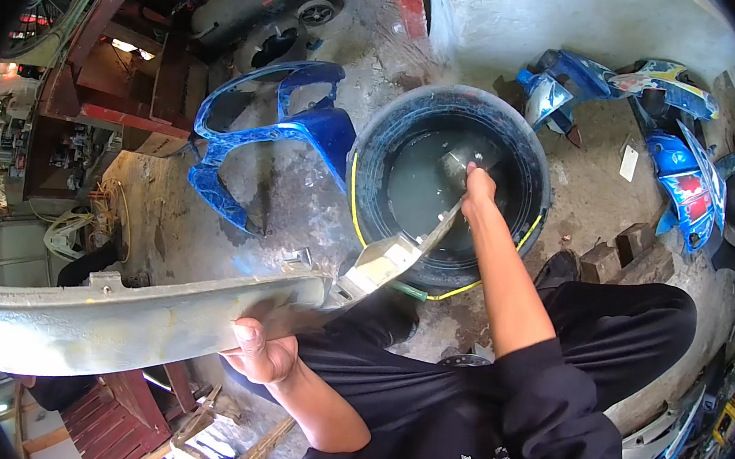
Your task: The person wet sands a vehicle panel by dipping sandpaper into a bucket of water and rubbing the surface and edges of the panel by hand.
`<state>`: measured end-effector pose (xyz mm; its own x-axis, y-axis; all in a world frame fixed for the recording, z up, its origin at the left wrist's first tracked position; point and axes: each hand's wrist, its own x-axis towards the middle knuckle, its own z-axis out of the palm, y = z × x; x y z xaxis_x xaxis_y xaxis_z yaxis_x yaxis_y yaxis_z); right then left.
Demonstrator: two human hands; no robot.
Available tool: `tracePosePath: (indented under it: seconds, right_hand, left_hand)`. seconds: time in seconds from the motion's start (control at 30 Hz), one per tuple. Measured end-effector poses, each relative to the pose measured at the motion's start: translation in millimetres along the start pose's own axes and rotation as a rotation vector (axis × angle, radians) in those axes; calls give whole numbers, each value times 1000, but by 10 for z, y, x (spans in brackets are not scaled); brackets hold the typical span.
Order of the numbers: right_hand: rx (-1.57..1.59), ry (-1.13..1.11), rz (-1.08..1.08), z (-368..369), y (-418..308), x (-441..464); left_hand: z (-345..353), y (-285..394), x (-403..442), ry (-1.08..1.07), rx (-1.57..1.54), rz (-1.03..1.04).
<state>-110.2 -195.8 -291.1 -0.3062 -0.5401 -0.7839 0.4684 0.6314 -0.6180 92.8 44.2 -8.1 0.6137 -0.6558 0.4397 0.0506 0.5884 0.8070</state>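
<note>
A long, curved, dull-grey plastic panel [155, 320] stretches from the left edge towards a black bucket [376, 142] of cloudy water. My left hand [267, 357] grips its lower edge, thumb against the face and the other fingers mostly hidden behind. The panel's narrow bracketed end [386, 262] reaches over the bucket rim. My right hand [479, 194] is above the water at that tip, fingers curled and closed. Something pale and shiny [455, 169] shows just beyond those fingers; I cannot make out what it is, or whether the hand grips the panel.
A scuffed blue fairing [315, 131] lies left of the bucket. More blue body panels [686, 185] are on the floor to the right, near wooden blocks [622, 254]. A black tank [270, 3] with a wheel stands at the back. A red slatted wooden piece [119, 418] is at lower left.
</note>
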Motion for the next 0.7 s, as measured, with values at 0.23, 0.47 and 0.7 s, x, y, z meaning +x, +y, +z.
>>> tracePosePath:
  seconds: [0.23,0.47,0.7]
  right_hand:
    - [-308,-447,-501,-313,-357,-1351]
    - [-460,-586,-940,-666,-192,-2597]
    - [-408,-759,-1070,-813,-234,-2719]
  left_hand:
    - [117,3,25,41,-2,-23]
    - [310,-5,115,124,82,-48]
    - [512,3,152,111,124,-57]
